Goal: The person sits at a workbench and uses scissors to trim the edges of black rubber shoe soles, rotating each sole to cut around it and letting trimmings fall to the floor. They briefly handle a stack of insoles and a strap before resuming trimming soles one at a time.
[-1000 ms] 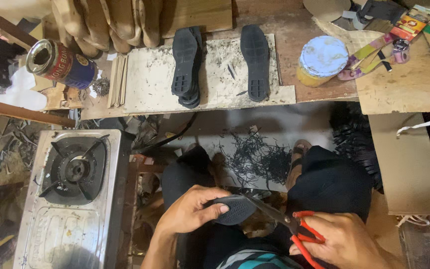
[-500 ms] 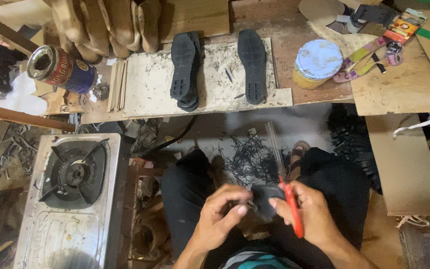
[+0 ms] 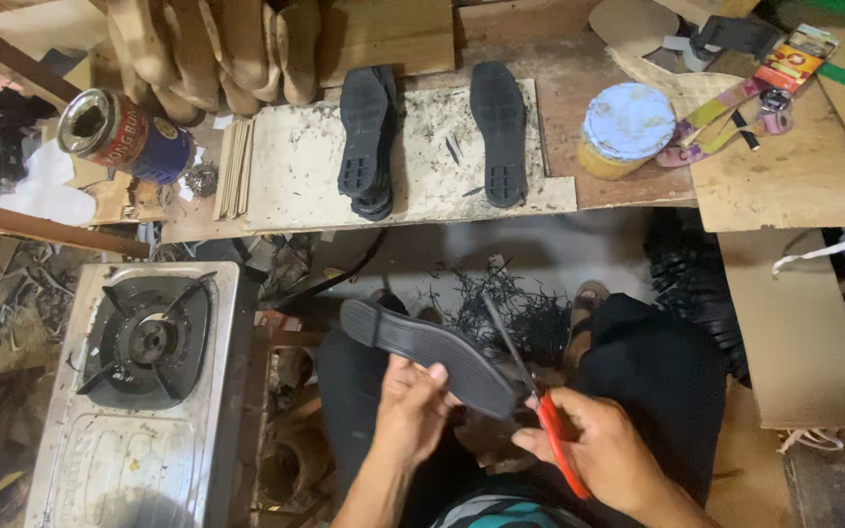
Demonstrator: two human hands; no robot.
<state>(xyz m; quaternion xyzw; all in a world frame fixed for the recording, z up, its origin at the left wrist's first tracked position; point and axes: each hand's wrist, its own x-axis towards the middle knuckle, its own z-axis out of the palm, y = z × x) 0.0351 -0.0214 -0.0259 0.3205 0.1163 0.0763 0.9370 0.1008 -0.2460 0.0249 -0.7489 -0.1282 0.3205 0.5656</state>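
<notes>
My left hand (image 3: 411, 411) holds a black rubber shoe sole (image 3: 422, 350) flat over my lap, its heel pointing up-left. My right hand (image 3: 606, 452) grips red-handled scissors (image 3: 540, 416); their blades point up and away and touch the sole's right end. Below the sole, a heap of thin black rubber trimmings (image 3: 512, 308) lies on the floor between my feet. On the low workbench ahead, a stack of black soles (image 3: 366, 139) and a single black sole (image 3: 498, 132) rest on a stained white board (image 3: 286, 166).
A single-burner gas stove (image 3: 144, 376) stands at my left. On the bench are a tipped metal can (image 3: 121, 135), a yellow tub with a pale lid (image 3: 626, 129), wooden shoe lasts (image 3: 212, 44) and cardboard pieces (image 3: 789, 181). A wooden board (image 3: 794, 332) lies at right.
The sole has turned from end-on to lying long and flat in my left hand. The scissors have tilted, and their blades now sit at the sole's right end.
</notes>
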